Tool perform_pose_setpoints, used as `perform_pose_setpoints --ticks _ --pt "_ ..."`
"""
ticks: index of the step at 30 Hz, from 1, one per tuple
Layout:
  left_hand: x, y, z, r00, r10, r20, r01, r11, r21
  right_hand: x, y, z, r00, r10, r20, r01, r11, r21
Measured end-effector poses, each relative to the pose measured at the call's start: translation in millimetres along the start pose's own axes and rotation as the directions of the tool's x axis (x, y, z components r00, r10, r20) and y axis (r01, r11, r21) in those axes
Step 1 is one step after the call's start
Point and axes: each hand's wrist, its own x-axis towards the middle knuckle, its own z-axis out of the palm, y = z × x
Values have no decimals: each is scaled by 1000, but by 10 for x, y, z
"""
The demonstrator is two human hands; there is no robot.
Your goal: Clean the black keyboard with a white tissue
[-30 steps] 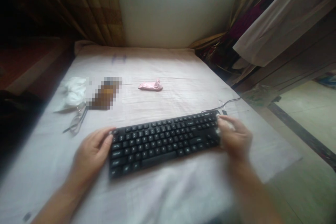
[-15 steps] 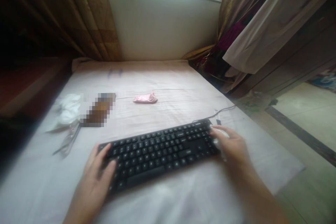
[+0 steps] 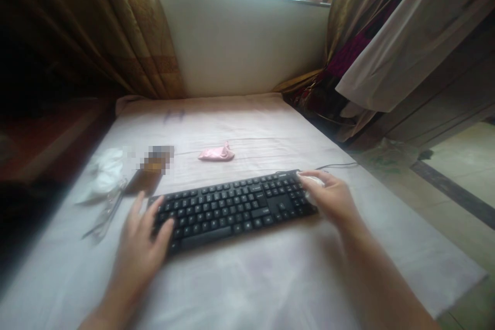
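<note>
A black keyboard (image 3: 232,212) lies on the pale cloth-covered surface, its left end nearer to me and tilted slightly in view. My left hand (image 3: 145,237) is at its left end, fingers spread, with the thumb over the keys and the index finger by the upper corner. At the right end, my right hand (image 3: 332,198) pinches a crumpled white tissue or cloth (image 3: 314,181) between thumb and fingers, touching the keyboard's edge. Part of the white piece is hidden behind the hand.
Beyond the keyboard lies a small pink cloth pouch (image 3: 217,152). At left are a white crumpled bag (image 3: 108,171), a brown partly blurred-out object (image 3: 144,181) and a thin item in clear wrapping (image 3: 108,211). A black cable (image 3: 336,165) runs right. Curtains (image 3: 127,26) hang behind.
The keyboard has moved away from me and its left end sits farther back. Both hands have moved with it, and my left fingers have spread more. The view has shifted slightly.
</note>
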Motion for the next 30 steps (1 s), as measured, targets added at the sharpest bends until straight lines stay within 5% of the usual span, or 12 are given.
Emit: perform_pose_setpoints --ticks 3,6,12,16,17,24,30 --pt "-78 392 72 910 415 -2 -415 909 33 85 -135 53 989 -96 112 97 995 2" --pt "-46 732 229 799 601 24 -601 799 -3 181 -327 193 943 -101 316 86 994 60" --pt "-13 853 446 797 603 -26 -604 797 -23 279 -483 427 836 -68 544 91 996 -15" --pt "-152 870 498 735 668 -117 -678 721 -140 239 -429 541 743 -53 667 251 946 -205" --pt "-165 873 503 721 691 -45 -690 711 -133 223 -424 572 730 -57 681 305 919 -249" --pt "-101 768 507 738 670 77 -662 741 -112 157 -424 740 734 -91 673 519 714 -470" --pt "-120 760 510 748 658 88 -647 752 -125 142 -468 764 688 -32 725 554 670 -495"
